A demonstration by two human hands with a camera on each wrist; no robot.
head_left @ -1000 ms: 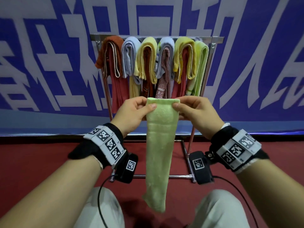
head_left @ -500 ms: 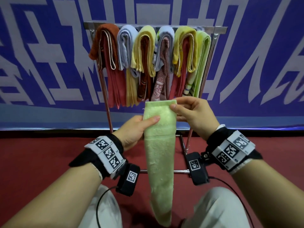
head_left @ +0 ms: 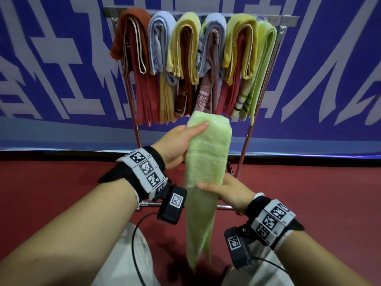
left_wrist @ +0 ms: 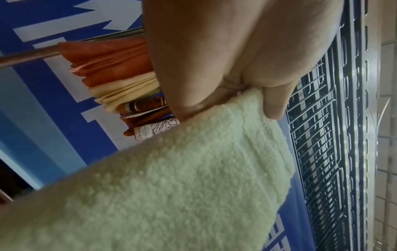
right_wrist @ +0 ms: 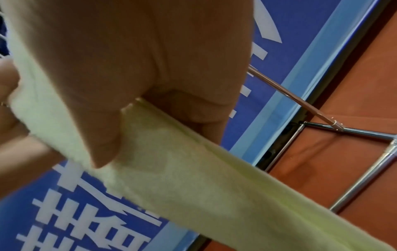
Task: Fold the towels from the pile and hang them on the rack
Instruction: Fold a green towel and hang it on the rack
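Green towel [head_left: 208, 153]: folded into a long narrow strip and held upright in the air in front of the rack [head_left: 288, 18], below the hung towels [head_left: 185, 48] and not touching them. Its tail hangs free between my knees.

Change noted: a second ago both grips pinched the top corners. The right grip [head_left: 228, 191] has since dropped to mid-length and now clasps the strip there, thumb across the front. The left grip [head_left: 177, 144] holds the upper end alone, thumb laid over the front just under the top edge, fingers behind. Both are grasping the towel; neither is released.

Assessment: lengthwise folding looks finished. A hold at the top and the middle suits doubling the strip or draping it over the bar. Hanging is not yet done.

Rack: the bar is crowded edge to edge with draped towels; only a short bare stretch shows at the right end, so placement will be tight.

Surroundings: no surface in view. The rack stands on a red floor [head_left: 61, 193] against a blue banner [head_left: 51, 58] with large white characters. The pile is out of view.
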